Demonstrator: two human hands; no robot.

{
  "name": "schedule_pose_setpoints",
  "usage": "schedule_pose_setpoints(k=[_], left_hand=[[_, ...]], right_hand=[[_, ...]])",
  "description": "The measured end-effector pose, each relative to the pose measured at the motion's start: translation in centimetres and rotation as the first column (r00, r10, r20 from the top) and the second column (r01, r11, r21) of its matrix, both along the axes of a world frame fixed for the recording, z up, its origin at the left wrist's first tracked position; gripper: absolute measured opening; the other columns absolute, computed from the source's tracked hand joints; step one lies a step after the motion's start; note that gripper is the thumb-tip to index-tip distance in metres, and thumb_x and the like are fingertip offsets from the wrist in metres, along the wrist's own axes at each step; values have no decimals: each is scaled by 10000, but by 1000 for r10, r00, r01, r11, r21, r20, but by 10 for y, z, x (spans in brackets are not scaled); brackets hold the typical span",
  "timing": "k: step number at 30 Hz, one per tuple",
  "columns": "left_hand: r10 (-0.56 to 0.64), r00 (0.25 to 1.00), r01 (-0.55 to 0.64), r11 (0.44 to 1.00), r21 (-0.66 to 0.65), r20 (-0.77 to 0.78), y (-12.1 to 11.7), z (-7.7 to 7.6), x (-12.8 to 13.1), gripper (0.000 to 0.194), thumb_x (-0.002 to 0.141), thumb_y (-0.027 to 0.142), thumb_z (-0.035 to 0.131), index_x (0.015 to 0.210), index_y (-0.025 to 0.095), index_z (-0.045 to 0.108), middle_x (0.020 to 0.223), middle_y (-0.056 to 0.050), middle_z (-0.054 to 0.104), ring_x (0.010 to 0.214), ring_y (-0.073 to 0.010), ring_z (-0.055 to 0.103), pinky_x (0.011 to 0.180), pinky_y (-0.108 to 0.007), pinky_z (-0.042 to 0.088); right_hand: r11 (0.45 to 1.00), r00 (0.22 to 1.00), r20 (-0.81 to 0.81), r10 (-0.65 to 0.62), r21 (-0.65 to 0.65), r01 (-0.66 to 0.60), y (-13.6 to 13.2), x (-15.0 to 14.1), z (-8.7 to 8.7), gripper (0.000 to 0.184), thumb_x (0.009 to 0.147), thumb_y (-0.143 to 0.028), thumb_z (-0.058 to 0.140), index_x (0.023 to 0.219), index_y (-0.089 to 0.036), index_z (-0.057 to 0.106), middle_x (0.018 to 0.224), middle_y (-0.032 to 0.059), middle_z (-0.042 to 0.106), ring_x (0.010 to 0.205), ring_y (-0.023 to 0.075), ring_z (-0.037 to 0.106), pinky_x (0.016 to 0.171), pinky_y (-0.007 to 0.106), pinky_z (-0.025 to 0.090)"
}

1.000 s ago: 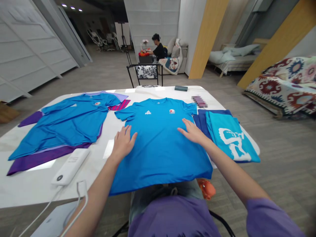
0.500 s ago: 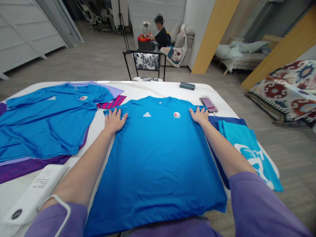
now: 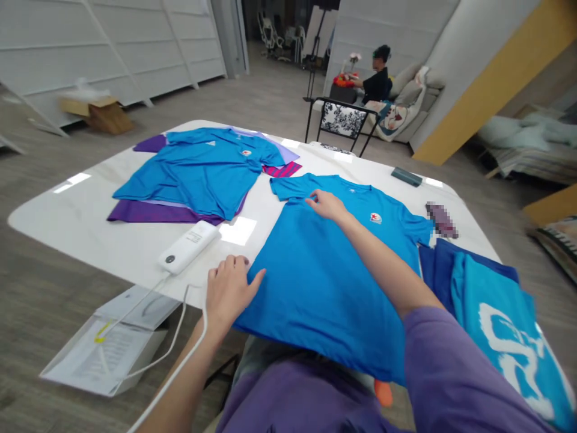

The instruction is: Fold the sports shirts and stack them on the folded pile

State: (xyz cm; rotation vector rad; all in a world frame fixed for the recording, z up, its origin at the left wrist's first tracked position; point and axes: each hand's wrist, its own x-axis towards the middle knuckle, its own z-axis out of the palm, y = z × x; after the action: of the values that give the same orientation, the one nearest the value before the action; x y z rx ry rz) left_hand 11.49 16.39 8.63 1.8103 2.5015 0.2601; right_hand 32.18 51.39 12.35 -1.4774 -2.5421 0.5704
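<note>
A blue short-sleeved T-shirt (image 3: 311, 264) lies front up and spread out before me, collar away from me, its hem over the table's near edge. A round red-and-white badge shows on its chest. Over the chest on the left side is my right hand (image 3: 328, 205), fingers loosely bent and thumb near the forefinger, with no cloth visibly gripped. My left hand (image 3: 232, 288) is open beside the shirt's lower left edge, thumb stretched out towards the cloth. A white cable (image 3: 198, 343) runs along my left forearm.
Another blue T-shirt (image 3: 202, 171) lies over purple garments on the white table (image 3: 63, 234). Closer stands a white power bank (image 3: 188, 246). At right are folded blue cloths (image 3: 487, 288), a phone (image 3: 442, 221) and a dark case (image 3: 406, 176). Beyond are a chair (image 3: 342, 120) and a seated person (image 3: 377, 81).
Both hands have left the shirt's sleeves. The left has come back to the lower left edge; the right has crossed to the chest's left side. My view has turned left.
</note>
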Motion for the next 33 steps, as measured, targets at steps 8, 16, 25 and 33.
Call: schedule_pose_setpoints(k=[8, 16, 25, 33], left_hand=[[67, 976, -78, 996, 43, 207, -86, -16, -24, 327, 1082, 561, 681, 938, 267, 659, 998, -89, 748, 965, -338, 718, 885, -475, 491], [-14, 902, -66, 983, 169, 432, -101, -19, -21, 135, 1105, 437, 663, 1090, 311, 708, 956, -32, 810, 891, -293, 775, 822, -450, 510], [-361, 750, 38, 860, 509, 555, -77, 17, 36, 34, 1070, 307, 693, 1047, 330, 687, 900, -12, 765, 828, -246, 746, 761, -435, 601], [-697, 553, 465, 713, 524, 458, -46, 18, 128, 99, 1070, 226, 704, 1099, 320, 718, 993, -39, 832, 906, -263, 788, 811, -497, 605]], right_hand=[[997, 992, 97, -78, 2, 78, 28, -181, -1, 644, 1148, -637, 600, 1523, -114, 611, 1625, 279, 666, 1502, 427, 652, 1199, 524, 546], [988, 983, 98, -153, -3, 154, 57, -225, -33, 519, 1180, -394, 484, 1597, -86, 508, 1678, 297, 599, 1533, 415, 627, 1246, 559, 526], [951, 868, -390, -308, -143, 273, 102, -130, -6, 466, 1256, -523, 266, 1583, -231, 425, 1386, 151, 755, 1171, 319, 806, 1018, 466, 645], [846, 576, -627, -524, -305, 438, 115, 100, 1, 408, 1247, -436, 256, 1585, -245, 381, 1240, 118, 704, 938, 258, 738, 832, 421, 668]])
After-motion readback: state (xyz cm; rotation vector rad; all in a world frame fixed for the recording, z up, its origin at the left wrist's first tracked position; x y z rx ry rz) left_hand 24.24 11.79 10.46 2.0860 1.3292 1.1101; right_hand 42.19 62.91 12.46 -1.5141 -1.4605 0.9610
